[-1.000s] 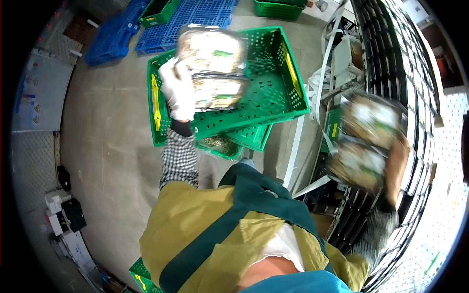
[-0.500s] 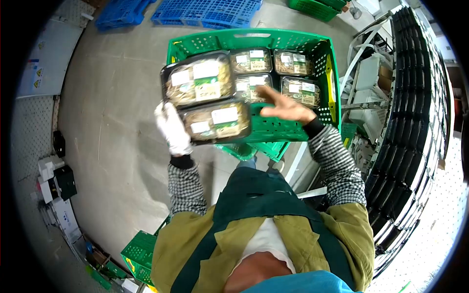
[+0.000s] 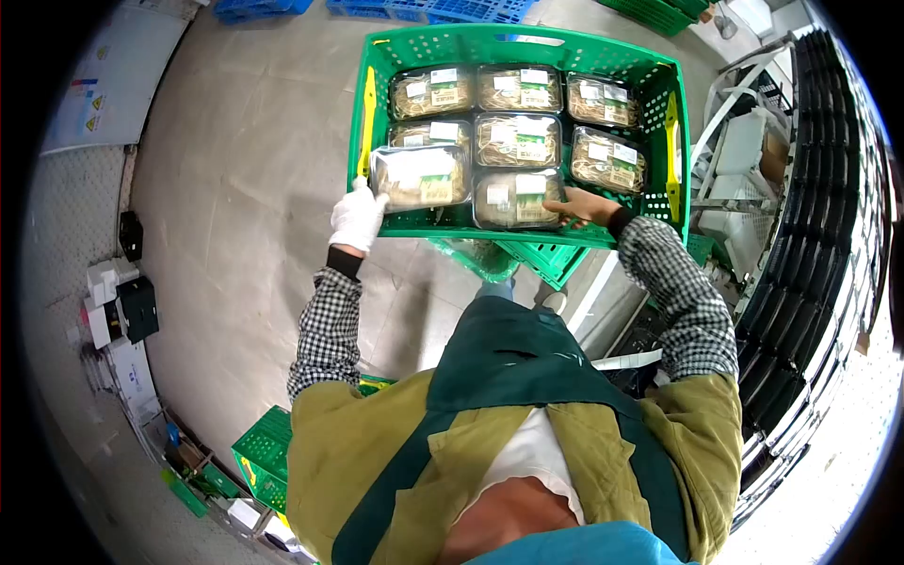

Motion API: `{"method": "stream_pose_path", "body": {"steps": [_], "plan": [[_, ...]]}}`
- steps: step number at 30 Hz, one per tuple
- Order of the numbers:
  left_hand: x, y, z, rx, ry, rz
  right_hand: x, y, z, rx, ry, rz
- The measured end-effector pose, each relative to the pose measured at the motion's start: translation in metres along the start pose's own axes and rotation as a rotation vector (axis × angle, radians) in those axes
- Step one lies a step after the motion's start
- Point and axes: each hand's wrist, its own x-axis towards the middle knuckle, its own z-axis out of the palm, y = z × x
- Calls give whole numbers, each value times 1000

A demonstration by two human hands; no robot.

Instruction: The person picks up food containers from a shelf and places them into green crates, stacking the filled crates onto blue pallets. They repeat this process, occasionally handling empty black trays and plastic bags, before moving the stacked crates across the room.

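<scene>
My left hand, in a white glove, grips the left edge of a film-covered food tray. That tray is tilted over the front left of a green crate and partly covers the tray behind it. My bare right hand has its fingers closed on the right side of another food tray, at the front middle of the crate. Several similar black trays, with pale stringy contents and white and green labels, lie in rows, such as the back middle tray.
Below the crate are more green crates. A rack of stacked black trays stands on the right. Blue pallets lie on the floor at the back, and another green crate sits at lower left.
Two trays held by my left hand above the crate are now lower and apart, at its front. My right hand has moved down onto the front middle tray. The view has shifted.
</scene>
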Motion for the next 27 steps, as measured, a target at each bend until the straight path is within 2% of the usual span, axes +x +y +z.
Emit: {"method": "stream_pose_path", "body": {"steps": [1, 3, 4, 5, 6, 7, 8, 9, 10, 11, 12, 15, 18, 19, 20, 21, 22, 23, 24, 25, 26, 27], "plan": [[-4, 15, -2, 164, -14, 43, 23, 5, -2, -271, 21, 51], [6, 25, 16, 209, -37, 344, 23, 6, 6, -555, 400, -259], [8, 28, 26, 229, -10, 498, 8, 8, 15, -503, 601, -398], [19, 21, 45, 188, -38, 640, -18, -6, 21, -694, 669, -385], [38, 2, 80, 224, 129, 830, -30, -2, 27, -696, 765, -389], [48, 8, 86, 290, 42, 808, -73, -11, 31, -539, 755, -403], [46, 31, 65, 244, -124, 648, -70, 9, 37, -637, 823, -486], [48, 59, 47, 473, -291, 398, -88, 24, 46, -469, 912, -594], [56, 40, 53, 331, 41, 667, -150, 32, 59, -214, 982, -678], [23, 84, 14, 317, 61, 600, -191, 49, 73, -106, 1048, -714], [58, 43, 54, 169, 275, 883, -230, 73, 87, -8, 1043, -684], [96, 41, 48, 482, -260, 723, -338, 158, 142, 65, 1370, -536], [106, 66, 36, 802, -273, 699, -446, 246, 219, 197, 1731, -210], [150, 73, 51, 810, -353, 634, -481, 273, 254, 334, 1850, -96], [124, 113, 36, 825, -167, 560, -514, 305, 286, 123, 2080, 38], [73, 173, 23, 649, 49, 560, -539, 336, 332, 364, 2257, 180], [22, 239, 17, 420, 215, 634, -575, 366, 377, 273, 2342, 409], [-32, 302, 13, 143, 264, 769, -605, 390, 422, 156, 2494, 672], [-91, 369, 9, -75, 288, 1034, -631, 442, 481, 358, 2413, 1116], [-175, 433, 12, -506, 145, 1224, -652, 485, 532, -10, 2479, 1392], [-275, 477, 17, -677, 15, 1259, -665, 522, 587, 196, 2283, 1603], [-343, 516, 37, -734, -40, 1559, -675, 551, 629, 391, 2061, 1776]]}}
